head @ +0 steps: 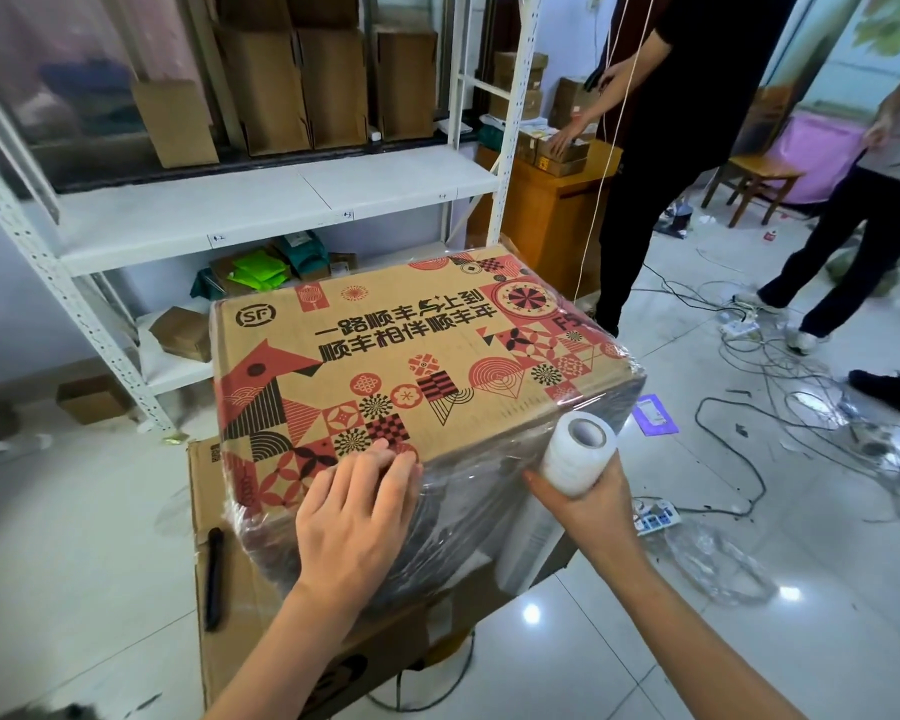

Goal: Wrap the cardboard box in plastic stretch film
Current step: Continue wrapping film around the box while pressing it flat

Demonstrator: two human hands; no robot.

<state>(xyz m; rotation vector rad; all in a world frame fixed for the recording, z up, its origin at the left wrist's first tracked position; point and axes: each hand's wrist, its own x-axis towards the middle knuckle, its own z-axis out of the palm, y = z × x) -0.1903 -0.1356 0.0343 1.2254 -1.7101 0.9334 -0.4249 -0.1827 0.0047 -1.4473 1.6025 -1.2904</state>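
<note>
A brown cardboard box with red and black patterns and printed characters sits on top of a larger plain carton. Clear stretch film covers its near side and right edge. My left hand lies flat with straight fingers on the box's near top edge, pressing on the film. My right hand grips a white roll of stretch film held upright against the box's near right corner, with film running from the roll onto the box.
A black marker lies on the lower carton. A white metal shelf rack with cartons stands behind. Two people stand at the right, near a wooden cabinet. Cables and power strips litter the tiled floor.
</note>
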